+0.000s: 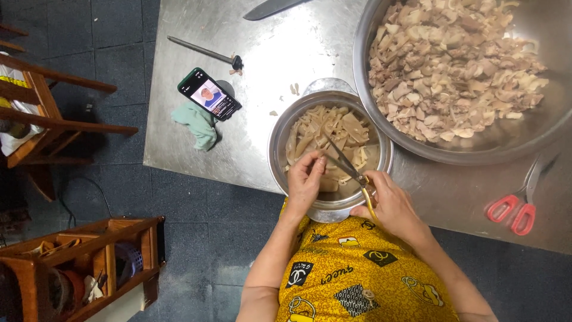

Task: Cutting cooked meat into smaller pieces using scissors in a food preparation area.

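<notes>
Both our hands work over the small steel bowl, which sits at the table's near edge, right against our yellow patterned shirt. Our left hand pinches a pale strip from the bowl between fingertips, lifting its end toward the blades. Our right hand is closed around the yellow handles of the scissors, whose blades point to 11 o'clock, open slightly over the strip.

Pale, flat strips fill the small bowl about halfway; most look long and uncut. At 1 o'clock from it, touching its rim, stands the large steel basin, heaped with short, chunky pieces of the same pale stuff. We judge that heap to be the finished share, so most of the cutting looks done and only the contents of the small bowl remain.

At 3 o'clock, well apart from our right hand, lie red-handled scissors. At 10 o'clock from the small bowl, a phone with a lit screen rests on a green cloth. Beyond it, at 11 o'clock, lies a sharpening steel, and at 12 o'clock a knife blade pokes in from the far edge. 2 or 3 stray scraps dot the steel table.
</notes>
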